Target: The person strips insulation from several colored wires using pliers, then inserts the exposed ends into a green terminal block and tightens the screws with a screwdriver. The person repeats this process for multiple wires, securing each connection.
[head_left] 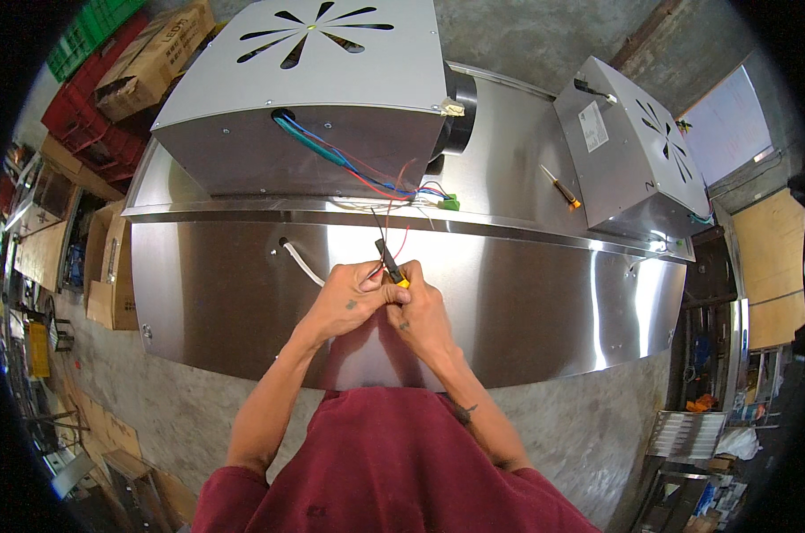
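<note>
My left hand (345, 304) is closed around the end of a white cable (304, 265) that comes out of a hole in the steel panel. Against it, my right hand (424, 318) grips a slim black-and-yellow hand tool (389, 262); its exact kind is hard to make out. Thin red and black wires (404, 242) stick up around the tool, between the fingertips. Just beyond, blue, red and green wires (331, 155) run from a large grey metal box (300, 147) to a green connector (450, 204) on the ledge.
A screwdriver (562, 188) lies on the steel surface beside a smaller grey vented box (620, 147) at the right. A black round duct collar (461, 111) juts from the large box. Cardboard boxes (109, 266) and red crates (91, 133) stand at the left.
</note>
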`<act>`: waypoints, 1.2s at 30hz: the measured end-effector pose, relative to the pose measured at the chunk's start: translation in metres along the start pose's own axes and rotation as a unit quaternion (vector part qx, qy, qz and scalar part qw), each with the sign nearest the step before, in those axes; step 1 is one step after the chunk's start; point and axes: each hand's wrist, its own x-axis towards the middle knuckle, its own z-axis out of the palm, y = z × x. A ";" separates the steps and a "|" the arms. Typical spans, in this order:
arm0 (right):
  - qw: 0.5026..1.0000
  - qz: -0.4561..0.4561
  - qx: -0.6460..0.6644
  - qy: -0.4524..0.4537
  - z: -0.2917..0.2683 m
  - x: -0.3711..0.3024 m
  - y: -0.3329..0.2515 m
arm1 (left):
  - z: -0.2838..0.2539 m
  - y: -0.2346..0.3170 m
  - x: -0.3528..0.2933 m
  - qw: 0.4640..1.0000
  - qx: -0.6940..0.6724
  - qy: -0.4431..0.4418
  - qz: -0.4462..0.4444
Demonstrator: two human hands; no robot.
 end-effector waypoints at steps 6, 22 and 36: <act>0.999 0.016 -0.008 0.045 0.006 0.011 0.006 | 0.014 -0.006 -0.006 0.996 -0.021 0.084 0.011; 0.813 0.198 0.538 -0.098 -0.162 0.104 0.088 | 0.011 -0.009 0.020 0.993 0.075 0.088 0.013; 0.925 0.134 0.354 0.015 -0.061 0.034 -0.007 | 0.001 -0.013 0.014 0.993 0.118 0.029 -0.003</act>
